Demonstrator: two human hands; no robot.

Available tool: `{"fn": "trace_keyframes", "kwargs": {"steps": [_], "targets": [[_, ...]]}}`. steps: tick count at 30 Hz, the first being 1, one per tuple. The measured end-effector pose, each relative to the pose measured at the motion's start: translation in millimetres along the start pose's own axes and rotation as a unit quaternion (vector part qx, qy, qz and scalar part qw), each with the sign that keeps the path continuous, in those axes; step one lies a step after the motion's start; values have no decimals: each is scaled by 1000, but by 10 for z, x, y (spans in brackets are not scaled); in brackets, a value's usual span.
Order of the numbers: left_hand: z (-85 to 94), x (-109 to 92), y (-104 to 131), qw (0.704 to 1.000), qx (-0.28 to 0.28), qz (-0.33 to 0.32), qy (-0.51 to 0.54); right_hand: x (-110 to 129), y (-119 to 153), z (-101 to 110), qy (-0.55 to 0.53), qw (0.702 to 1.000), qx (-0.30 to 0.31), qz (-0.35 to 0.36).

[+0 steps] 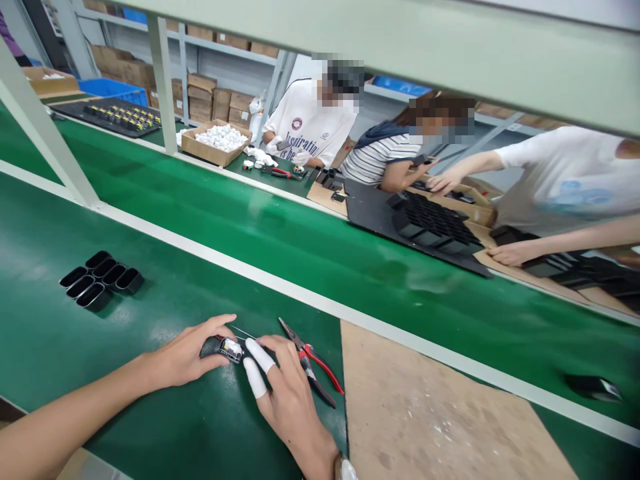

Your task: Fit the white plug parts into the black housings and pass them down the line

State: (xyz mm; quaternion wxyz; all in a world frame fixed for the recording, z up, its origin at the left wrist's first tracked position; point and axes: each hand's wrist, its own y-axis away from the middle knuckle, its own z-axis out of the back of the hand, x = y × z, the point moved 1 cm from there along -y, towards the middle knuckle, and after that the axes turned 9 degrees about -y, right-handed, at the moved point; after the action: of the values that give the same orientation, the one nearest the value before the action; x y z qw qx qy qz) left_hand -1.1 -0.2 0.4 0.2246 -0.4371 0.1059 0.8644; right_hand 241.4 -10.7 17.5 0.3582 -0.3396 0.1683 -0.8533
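Observation:
A small black casing with an exposed circuit board [232, 349] and a white patch on it is held low over the green bench. My left hand [186, 352] grips its left end between thumb and fingers. White finger cots cover two digits of my right hand [287, 381], which closes on the casing's right end. A thin pale line, perhaps a wire, runs just above the board to the right fingers; its end is hidden. Beside my right hand lie long-nose pliers [309, 363] with red and black handles, jaws slightly apart.
Several black oval shells [103, 277] stand at left. A cardboard sheet [430, 400] covers the bench at right. Beyond a pale rail, a green conveyor [280, 223] carries a black part [593, 387]. Co-workers handle parts opposite, near a box of white pieces [215, 157]. Frame posts rise at left.

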Motion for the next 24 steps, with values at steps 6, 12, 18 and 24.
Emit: {"fn": "trace_keyframes", "kwargs": {"steps": [6, 12, 18, 24], "targets": [[-11, -7, -2, 1000, 2, 16, -7, 60, -54, -97, -44, 997, 64, 27], [-42, -2, -5, 1000, -1, 3, -2, -2, -47, -131, -123, 987, 105, -15], [-41, -15, -3, 1000, 9, 28, 4, -31, -24, -135, -126, 989, 77, 22], [-39, -5, -18, 1000, 7, 25, 9, -62, 39, -154, -133, 988, 74, 3]]}}
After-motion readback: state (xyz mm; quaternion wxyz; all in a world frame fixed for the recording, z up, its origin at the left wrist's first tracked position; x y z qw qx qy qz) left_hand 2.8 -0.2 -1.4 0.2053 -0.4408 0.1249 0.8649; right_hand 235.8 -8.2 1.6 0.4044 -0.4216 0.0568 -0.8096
